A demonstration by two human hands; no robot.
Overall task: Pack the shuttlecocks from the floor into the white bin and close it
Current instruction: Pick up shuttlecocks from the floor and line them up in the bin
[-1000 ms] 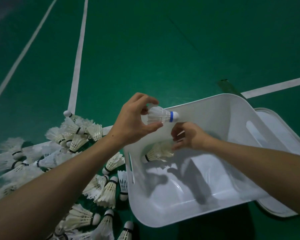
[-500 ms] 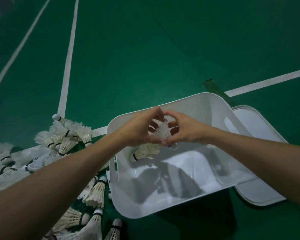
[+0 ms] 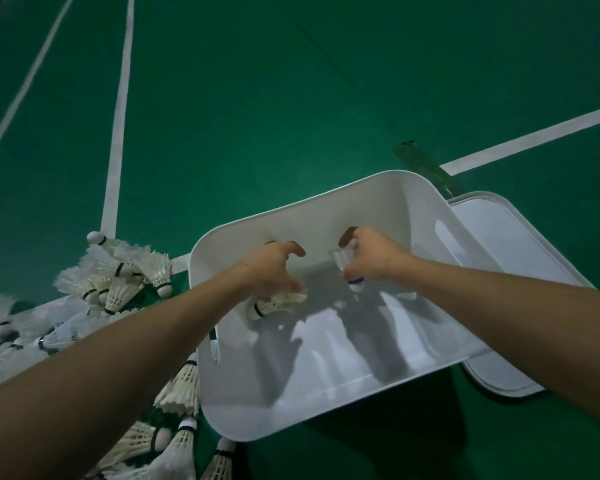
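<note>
Floor (image 3: 291, 98): green, white lines.
Bin (image 3: 326, 414): white, open, on the floor.
Lid (image 3: 520, 258): flat, just right of the bin.
Pile (image 3: 118, 282): shuttlecocks on the floor, left of the bin.
Left hand (image 3: 271, 268): in the bin, fingers bent over the black-band shuttlecock (image 3: 278, 303); can't tell if the grip holds it.
Right hand (image 3: 374, 256): in the bin, grip pinches the blue-band shuttlecock (image 3: 347, 266).
Blue-band shuttlecock: upright, cork down.
Black-band shuttlecock: on its side, cork left.

Dim overhead light is casting soft shadows inside the bin (image 3: 291, 410); wide-angle distortion is bending the court lines (image 3: 118, 133).
</note>
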